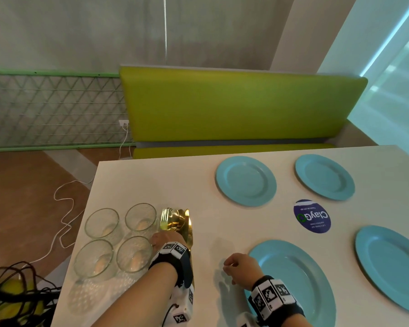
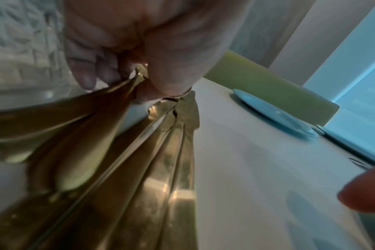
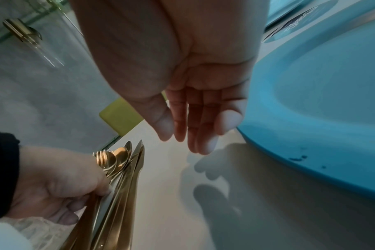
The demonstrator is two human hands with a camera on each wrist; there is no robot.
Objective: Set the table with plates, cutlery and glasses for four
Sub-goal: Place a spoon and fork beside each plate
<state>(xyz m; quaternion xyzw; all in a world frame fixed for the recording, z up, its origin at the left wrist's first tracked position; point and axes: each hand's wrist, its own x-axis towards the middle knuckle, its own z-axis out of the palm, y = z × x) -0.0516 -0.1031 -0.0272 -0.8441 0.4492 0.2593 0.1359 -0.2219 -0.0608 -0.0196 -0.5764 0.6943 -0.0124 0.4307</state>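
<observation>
A bundle of gold cutlery [image 1: 176, 224] lies on the white table [image 1: 198, 185] to the right of several clear glasses [image 1: 118, 239]. My left hand [image 1: 165, 240] grips the bundle [image 2: 152, 152] round its handles, fingers and thumb curled on the metal; forks, spoons and knives fan out beyond the fist [image 3: 122, 162]. My right hand [image 1: 242, 265] hovers just above the table, empty, its fingers [image 3: 195, 125] loosely extended, beside the near-left blue plate [image 1: 295, 277]. Several blue plates [image 1: 246, 181] are laid out on the right half.
A round blue sticker [image 1: 312, 215] lies among the plates. A green bench [image 1: 234, 107] runs along the table's far side. White cables [image 1: 64, 220] trail on the floor at left, and dark cables [image 1: 17, 291] hang by the near-left corner.
</observation>
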